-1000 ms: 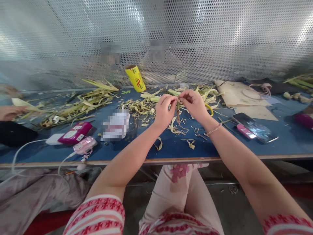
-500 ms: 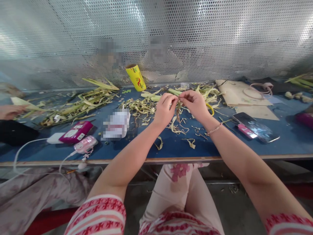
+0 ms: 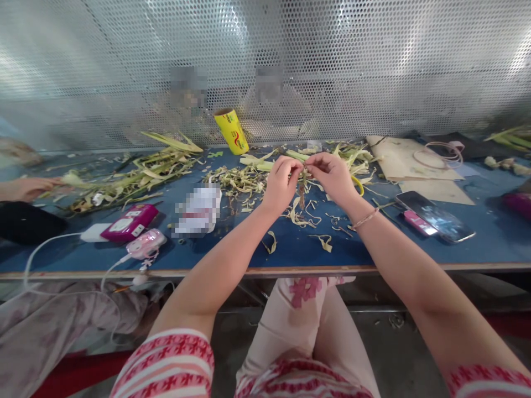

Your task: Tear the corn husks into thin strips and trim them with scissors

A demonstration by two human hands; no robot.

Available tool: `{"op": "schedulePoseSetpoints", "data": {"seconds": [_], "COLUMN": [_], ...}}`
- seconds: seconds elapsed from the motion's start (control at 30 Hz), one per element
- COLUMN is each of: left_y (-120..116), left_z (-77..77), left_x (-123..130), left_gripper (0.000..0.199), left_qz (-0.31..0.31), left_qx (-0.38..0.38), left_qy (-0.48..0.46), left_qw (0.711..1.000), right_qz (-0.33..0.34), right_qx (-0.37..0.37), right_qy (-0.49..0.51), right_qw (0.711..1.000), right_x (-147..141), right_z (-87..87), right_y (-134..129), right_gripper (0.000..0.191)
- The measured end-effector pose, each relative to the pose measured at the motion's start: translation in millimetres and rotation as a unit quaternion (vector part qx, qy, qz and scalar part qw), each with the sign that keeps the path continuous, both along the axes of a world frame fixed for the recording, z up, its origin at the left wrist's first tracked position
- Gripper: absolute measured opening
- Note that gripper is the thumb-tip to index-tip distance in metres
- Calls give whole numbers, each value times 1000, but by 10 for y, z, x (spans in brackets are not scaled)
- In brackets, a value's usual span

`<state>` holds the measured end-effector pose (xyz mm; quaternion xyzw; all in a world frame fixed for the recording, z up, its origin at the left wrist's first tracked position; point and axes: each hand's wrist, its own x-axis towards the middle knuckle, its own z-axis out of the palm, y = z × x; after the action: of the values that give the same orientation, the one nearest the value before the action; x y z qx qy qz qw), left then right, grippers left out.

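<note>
Close together above the blue table (image 3: pixel 232 251), my left hand (image 3: pixel 283 182) and my right hand (image 3: pixel 331 174) pinch a small brownish dried plant strand (image 3: pixel 302 190) between their fingertips. Its lower end hangs down between the hands. Behind and left of them lies a heap of pale green plant scraps (image 3: pixel 236 185). More leafy strips (image 3: pixel 357 157) lie behind my right hand, beside a yellow ring-shaped item (image 3: pixel 357 185). Thin curled peelings (image 3: pixel 301 215) are scattered on the table just below my hands.
A yellow tube (image 3: pixel 231 131) stands tilted near the perforated metal panel (image 3: pixel 332 66). At left are long stalks (image 3: pixel 136 179), a magenta box (image 3: pixel 129 223) and a pink case (image 3: pixel 146 244). Another person's hand (image 3: pixel 31 189) is at far left. A phone (image 3: pixel 433 215) and cardboard (image 3: pixel 406 157) lie right.
My hands stay nearly in place, still pinching the strand. At far left, the other person's hand has moved slightly right, and the pale leaf it held has shifted.
</note>
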<state>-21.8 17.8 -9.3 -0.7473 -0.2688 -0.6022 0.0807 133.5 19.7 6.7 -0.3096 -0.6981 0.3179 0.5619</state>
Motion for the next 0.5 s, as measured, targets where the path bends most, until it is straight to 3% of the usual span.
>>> {"op": "schedulePoseSetpoints", "data": {"seconds": [0.3,0.5], "left_y": [27,26], "left_z": [-31,-44], "left_x": [14,25], "left_gripper": [14,12], "left_qz": [8,-8], "left_qx": [-2,-55], "left_qy": [4,-8], "left_qw": [1000,998], "right_qz": [-13,-10], "right_qx": [13,27], "right_qy": [-18,-35], "right_qw": [1000,999], "right_x": [-8,5], "right_z": [8,6], "right_y": [-8,-5], "right_gripper": [10,10]}}
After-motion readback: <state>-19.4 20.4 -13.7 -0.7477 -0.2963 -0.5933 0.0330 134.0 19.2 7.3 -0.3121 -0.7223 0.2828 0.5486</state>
